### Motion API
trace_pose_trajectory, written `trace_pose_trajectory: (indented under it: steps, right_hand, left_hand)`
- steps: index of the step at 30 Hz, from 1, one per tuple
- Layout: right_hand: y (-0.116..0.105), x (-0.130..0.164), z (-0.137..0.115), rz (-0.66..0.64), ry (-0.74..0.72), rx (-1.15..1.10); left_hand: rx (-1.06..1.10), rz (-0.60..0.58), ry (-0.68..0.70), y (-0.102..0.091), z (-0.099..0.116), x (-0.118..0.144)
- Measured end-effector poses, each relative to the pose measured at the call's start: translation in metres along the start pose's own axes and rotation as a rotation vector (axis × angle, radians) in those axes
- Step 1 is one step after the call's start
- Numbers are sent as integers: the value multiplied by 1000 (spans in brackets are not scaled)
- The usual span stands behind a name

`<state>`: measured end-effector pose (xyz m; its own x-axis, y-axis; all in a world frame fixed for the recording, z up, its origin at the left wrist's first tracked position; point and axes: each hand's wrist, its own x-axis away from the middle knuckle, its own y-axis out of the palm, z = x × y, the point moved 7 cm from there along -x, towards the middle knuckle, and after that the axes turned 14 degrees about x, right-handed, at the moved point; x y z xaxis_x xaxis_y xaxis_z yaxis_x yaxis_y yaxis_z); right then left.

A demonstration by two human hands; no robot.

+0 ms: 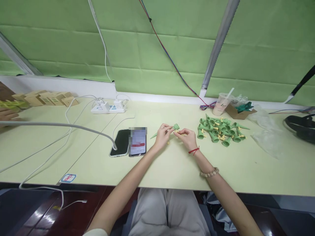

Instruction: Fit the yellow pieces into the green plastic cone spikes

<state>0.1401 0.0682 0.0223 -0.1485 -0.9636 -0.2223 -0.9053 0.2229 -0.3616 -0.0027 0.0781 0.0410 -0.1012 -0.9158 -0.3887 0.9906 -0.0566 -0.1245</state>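
My left hand point(162, 135) grips a green plastic cone point(176, 126) whose pointed tip sticks out to the left near the phones. My right hand point(187, 137) pinches a small yellow piece point(181, 133) right at the wide end of that cone. Both hands hover just above the pale green table point(172, 164), close together at its middle. To the right lies a pile of green cones and yellow pieces point(220, 130).
Two phones point(129, 141) lie left of my hands, one on a white cable. A power strip point(108, 107) sits behind them. A drink cup point(221, 104), a small cardboard box point(240, 111) and clear plastic bags point(267, 134) are at the right. Small boxes point(46, 98) stand far left.
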Motion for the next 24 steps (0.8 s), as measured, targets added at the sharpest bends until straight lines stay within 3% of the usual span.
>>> trace_pose_trajectory:
  steps: [4,7,9,12,16,18,20,24]
  right_hand:
    - [16,3,6,-280,227,-271]
    - [25,6,4,-448,296,-418]
    - [26,6,6,-448,310,-460]
    - [20,2,12,-286,300,-406]
    - [5,0,3,-19,54,-142]
    - [1,1,-4,47,-44,-56]
    - [5,0,-2,-29,8,-89]
    - [22,4,8,-366,278,-330]
  left_hand:
    - [120,34,-25,-4,-5,-2]
    - [173,-18,-15,-2,-5,-3]
    - [165,-39,2,0,-3,-3]
    - [143,-17,-20,0,-2,-2]
    - [143,4,-70,2,-4,0]
    - [138,7,-66,3,-3,1]
    - [145,13,-56,4,-3,1]
    - [210,2,-50,4,-5,0]
